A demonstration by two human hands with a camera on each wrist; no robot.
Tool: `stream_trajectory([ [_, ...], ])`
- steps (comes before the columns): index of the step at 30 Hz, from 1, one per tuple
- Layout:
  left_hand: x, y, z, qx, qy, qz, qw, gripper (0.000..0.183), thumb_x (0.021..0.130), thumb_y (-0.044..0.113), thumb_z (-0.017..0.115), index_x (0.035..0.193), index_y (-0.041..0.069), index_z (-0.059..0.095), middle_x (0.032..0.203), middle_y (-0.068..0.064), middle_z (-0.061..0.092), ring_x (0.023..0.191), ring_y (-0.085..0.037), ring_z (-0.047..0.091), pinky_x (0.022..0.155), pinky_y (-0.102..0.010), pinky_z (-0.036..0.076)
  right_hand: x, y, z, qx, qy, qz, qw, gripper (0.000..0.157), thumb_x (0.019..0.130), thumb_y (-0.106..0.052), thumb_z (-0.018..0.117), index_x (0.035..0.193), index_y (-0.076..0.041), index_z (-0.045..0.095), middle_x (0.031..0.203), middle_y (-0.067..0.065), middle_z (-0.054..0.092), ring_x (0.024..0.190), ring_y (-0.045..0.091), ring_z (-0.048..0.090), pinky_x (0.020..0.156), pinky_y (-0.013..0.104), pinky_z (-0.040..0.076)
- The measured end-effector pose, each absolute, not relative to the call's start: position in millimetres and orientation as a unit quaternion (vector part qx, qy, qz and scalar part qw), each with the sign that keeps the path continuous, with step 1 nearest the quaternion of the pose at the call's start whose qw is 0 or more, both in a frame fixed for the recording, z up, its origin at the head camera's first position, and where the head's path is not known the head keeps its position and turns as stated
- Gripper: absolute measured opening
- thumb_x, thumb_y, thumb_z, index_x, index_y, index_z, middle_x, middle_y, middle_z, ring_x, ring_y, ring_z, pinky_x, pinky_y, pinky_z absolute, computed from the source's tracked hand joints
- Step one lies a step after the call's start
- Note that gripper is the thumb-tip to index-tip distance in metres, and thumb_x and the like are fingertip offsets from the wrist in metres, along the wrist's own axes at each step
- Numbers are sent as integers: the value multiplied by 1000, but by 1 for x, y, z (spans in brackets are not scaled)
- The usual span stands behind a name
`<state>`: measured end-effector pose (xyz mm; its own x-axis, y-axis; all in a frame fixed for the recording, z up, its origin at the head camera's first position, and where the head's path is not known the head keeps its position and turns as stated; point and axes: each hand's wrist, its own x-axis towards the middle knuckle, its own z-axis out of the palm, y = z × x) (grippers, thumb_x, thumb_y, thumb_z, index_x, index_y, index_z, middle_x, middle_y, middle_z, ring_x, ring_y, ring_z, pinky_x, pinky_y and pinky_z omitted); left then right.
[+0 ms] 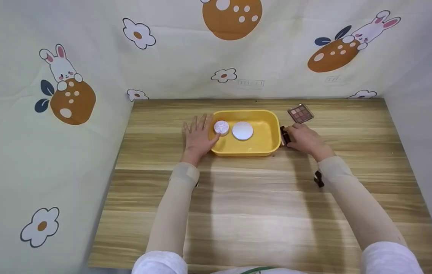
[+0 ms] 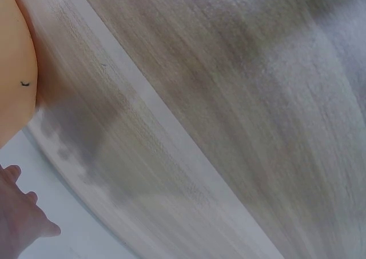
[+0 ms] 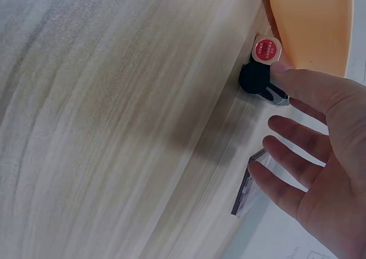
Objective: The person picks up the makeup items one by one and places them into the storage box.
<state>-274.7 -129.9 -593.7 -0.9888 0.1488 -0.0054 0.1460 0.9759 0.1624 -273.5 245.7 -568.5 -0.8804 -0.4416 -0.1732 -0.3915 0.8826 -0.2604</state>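
Note:
A yellow basin stands on the wooden table, holding a round star-patterned case and a plain round white case. My left hand rests at the basin's left rim with fingers spread, its thumb reaching over the edge beside the star-patterned case. At the right end, my right hand pinches a small black tube between thumb and forefinger; the forefinger's tip is hidden. Its other fingers spread loosely. Against the black tube lies a beige piece with a red round label, close to the basin wall.
Behind the right hand, an eyeshadow palette lies near the table's back edge. A patterned cloth wall rises behind and at both sides. Bare wood stretches between the forearms. A small black piece shows beside the right wrist.

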Motion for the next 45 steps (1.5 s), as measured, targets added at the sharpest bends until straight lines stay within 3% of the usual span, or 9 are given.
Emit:
stream_trajectory([
  [11, -275, -130, -593, 76, 994, 82, 8, 75, 89, 63, 35, 152, 29, 13, 157, -1, 19, 144, -33, 14, 110, -64, 5, -272, 245, -572, -208, 964, -118, 116, 59, 80, -20, 73, 132, -4, 49, 120, 22, 54, 110, 41, 51, 89, 58, 44],
  [21, -275, -130, -594, 74, 994, 78, 13, 75, 90, 63, 33, 152, 29, 11, 158, 0, 18, 144, -31, 12, 110, -64, 5, -270, 245, -574, -202, 968, -130, 70, 46, 79, -14, 71, 121, -3, 57, 113, 20, 59, 104, 39, 56, 87, 54, 46],
  [28, -274, -129, -592, 74, 994, 74, 7, 75, 89, 63, 35, 152, 30, 11, 157, 1, 20, 144, -32, 15, 110, -64, 8, -271, 246, -577, -186, 970, -140, 68, 38, 78, -7, 69, 115, -5, 58, 114, 19, 60, 107, 38, 56, 89, 53, 45],
  [38, -275, -130, -594, 76, 994, 79, 6, 76, 89, 64, 35, 152, 29, 12, 157, 0, 19, 144, -32, 13, 109, -65, 7, -269, 249, -580, -177, 971, -148, 60, 30, 80, -7, 67, 108, -5, 57, 104, 17, 61, 97, 37, 59, 82, 52, 48],
  [45, -275, -130, -593, 76, 994, 80, 14, 76, 89, 64, 34, 152, 29, 11, 157, 0, 19, 144, -32, 12, 110, -64, 6, -268, 251, -584, -173, 971, -153, 62, 37, 80, -6, 66, 115, -5, 54, 106, 18, 62, 96, 37, 60, 82, 52, 47],
])
